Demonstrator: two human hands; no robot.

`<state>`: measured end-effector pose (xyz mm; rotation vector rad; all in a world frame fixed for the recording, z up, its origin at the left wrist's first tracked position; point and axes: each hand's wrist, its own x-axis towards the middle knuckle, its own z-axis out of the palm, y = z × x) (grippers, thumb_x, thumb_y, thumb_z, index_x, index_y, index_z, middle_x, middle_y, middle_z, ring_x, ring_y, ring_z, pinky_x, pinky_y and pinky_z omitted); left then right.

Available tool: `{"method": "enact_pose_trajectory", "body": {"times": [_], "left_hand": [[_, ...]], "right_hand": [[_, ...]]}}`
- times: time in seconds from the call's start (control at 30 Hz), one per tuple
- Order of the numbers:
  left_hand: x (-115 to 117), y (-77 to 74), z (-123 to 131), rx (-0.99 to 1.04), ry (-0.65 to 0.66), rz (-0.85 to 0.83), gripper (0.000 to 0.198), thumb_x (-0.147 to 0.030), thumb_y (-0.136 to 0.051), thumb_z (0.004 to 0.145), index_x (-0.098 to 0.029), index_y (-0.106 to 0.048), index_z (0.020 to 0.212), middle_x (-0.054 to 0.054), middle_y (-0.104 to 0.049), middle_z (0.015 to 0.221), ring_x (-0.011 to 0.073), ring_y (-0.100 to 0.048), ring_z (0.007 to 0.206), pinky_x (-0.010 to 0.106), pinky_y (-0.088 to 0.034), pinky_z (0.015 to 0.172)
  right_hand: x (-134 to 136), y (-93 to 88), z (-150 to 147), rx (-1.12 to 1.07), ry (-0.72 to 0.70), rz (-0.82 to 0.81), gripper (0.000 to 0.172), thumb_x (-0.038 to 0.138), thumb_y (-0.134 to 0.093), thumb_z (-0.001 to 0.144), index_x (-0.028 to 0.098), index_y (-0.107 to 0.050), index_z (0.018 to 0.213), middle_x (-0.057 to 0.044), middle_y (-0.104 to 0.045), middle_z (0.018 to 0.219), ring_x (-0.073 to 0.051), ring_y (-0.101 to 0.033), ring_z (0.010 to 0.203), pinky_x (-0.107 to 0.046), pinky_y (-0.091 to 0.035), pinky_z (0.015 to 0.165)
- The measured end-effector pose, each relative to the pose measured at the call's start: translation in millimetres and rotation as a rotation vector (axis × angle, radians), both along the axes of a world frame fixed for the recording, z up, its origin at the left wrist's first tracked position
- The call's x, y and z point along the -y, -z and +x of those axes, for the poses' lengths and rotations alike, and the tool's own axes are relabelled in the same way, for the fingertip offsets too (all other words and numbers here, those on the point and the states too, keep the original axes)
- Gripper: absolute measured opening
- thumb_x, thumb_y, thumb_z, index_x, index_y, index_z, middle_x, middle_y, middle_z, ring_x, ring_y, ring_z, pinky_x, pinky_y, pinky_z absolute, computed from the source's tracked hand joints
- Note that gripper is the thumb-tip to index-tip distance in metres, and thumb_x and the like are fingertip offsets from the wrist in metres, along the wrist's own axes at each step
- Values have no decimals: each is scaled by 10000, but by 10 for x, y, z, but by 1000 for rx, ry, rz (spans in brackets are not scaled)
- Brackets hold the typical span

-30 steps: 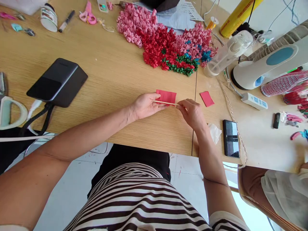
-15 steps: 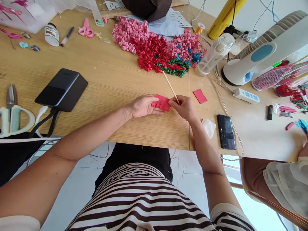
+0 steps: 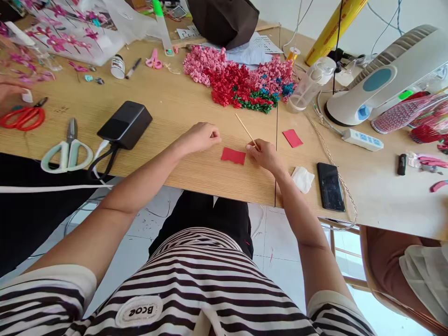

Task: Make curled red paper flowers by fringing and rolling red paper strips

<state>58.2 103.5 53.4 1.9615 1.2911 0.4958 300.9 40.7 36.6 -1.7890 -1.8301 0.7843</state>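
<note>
A small red piece of fabric or paper (image 3: 233,156) lies flat on the wooden table, its lower edge uneven. To its upper left is my left hand (image 3: 201,136), fingers curled in and nothing visible in them, apart from the red piece. My right hand (image 3: 265,155) pinches a thin wooden stick (image 3: 245,126), which points up and left. Its fingertips are just right of the red piece. A second red piece (image 3: 293,138) lies farther right.
Beyond the hands lies a heap of pink, red and green curled bits (image 3: 234,84). Around me are a black box with cables (image 3: 122,123), white-handled scissors (image 3: 68,151), a crumpled tissue (image 3: 303,179), a phone (image 3: 331,186) and a fan (image 3: 378,79). Another person's hand (image 3: 9,91) shows at far left.
The red piece has left my hands and lies on the table. My left hand has drawn up and left with its fingers curled. The stick stays in my right hand; the view has shifted left.
</note>
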Motion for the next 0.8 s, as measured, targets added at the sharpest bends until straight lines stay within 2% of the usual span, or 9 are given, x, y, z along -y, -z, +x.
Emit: {"method": "enact_pose_trajectory", "body": {"times": [0.07, 0.17, 0.23, 0.33, 0.43, 0.63, 0.8], "left_hand": [[152, -19, -87, -71, 67, 205, 87, -177, -672, 802, -172, -705, 721, 3, -698, 671, 137, -607, 621, 263, -461, 703], [410, 78, -173, -108, 225, 306, 93, -174, -655, 829, -170, -744, 805, 21, -754, 809, 152, -662, 716, 265, -482, 727], [526, 216, -187, -139, 214, 420, 91, -155, -661, 839, -155, -747, 811, 58, -761, 864, 181, -686, 790, 284, -502, 756], [581, 427, -177, -134, 191, 555, 107, -155, -656, 878, -152, -763, 869, 83, -768, 911, 207, -701, 866, 312, -529, 804], [571, 547, -168, -125, 187, 662, 148, -196, -635, 930, -162, -771, 885, 76, -761, 886, 202, -692, 844, 319, -538, 793], [607, 575, -165, -159, 202, 835, 214, -207, -575, 990, -150, -765, 909, 64, -734, 841, 182, -661, 786, 304, -529, 748], [626, 582, -153, -183, 182, 856, 233, -199, -551, 1005, -154, -744, 882, 60, -718, 840, 178, -645, 777, 305, -521, 739]], "right_hand": [[62, 10, 49, 87, -53, 118, 306, 421, -513, 989, 184, -650, 851, -5, -579, 672, -149, -507, 651, -292, -393, 654], [204, 39, 126, 165, -178, 253, 399, 372, -376, 1044, 186, -650, 821, -75, -637, 810, -196, -579, 789, -337, -449, 786], [320, 71, 153, 210, -212, 299, 340, 329, -412, 1028, 183, -687, 891, -102, -666, 899, -219, -615, 858, -342, -469, 809], [486, 122, 150, 238, -185, 335, 304, 273, -431, 1019, 178, -711, 1090, -115, -694, 986, -229, -649, 888, -333, -486, 786], [598, 159, 134, 275, -166, 361, 280, 249, -455, 1017, 179, -711, 1105, -115, -708, 1001, -228, -664, 880, -324, -489, 756], [663, 209, 153, 343, -190, 395, 267, 265, -471, 1041, 189, -726, 1060, -101, -705, 955, -221, -665, 884, -308, -492, 740], [675, 237, 158, 368, -197, 414, 268, 275, -470, 1052, 213, -731, 1054, -90, -703, 960, -213, -659, 904, -301, -482, 734]]}}
